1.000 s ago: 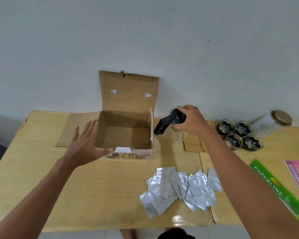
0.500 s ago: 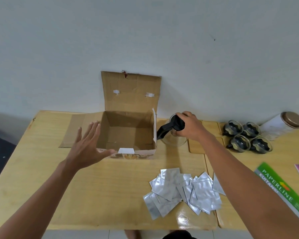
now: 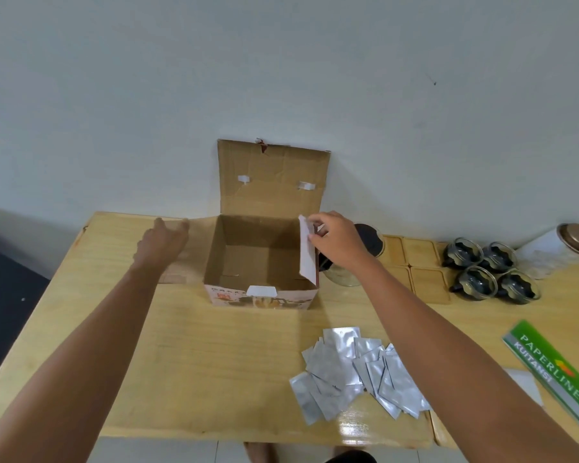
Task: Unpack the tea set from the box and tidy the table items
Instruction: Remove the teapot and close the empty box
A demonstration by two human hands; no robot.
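An open cardboard box stands on the wooden table, its inside empty and its back lid upright against the wall. My right hand pinches the top of the box's right side flap. My left hand lies on the left side flap, which is spread flat on the table; whether its fingers curl over the far edge is not visible. A glass teapot with a black lid stands just right of the box, partly behind my right wrist. Several glass cups with dark handles cluster at the right.
Wooden coasters lie between the teapot and the cups. A white canister with a brown lid lies behind the cups. Several silver foil sachets are heaped near the front edge. A green receipt book sits at the right edge.
My right hand let go of the teapot, now standing right of the box, and took the right flap. My left hand moved from the box's front corner onto the left flap.
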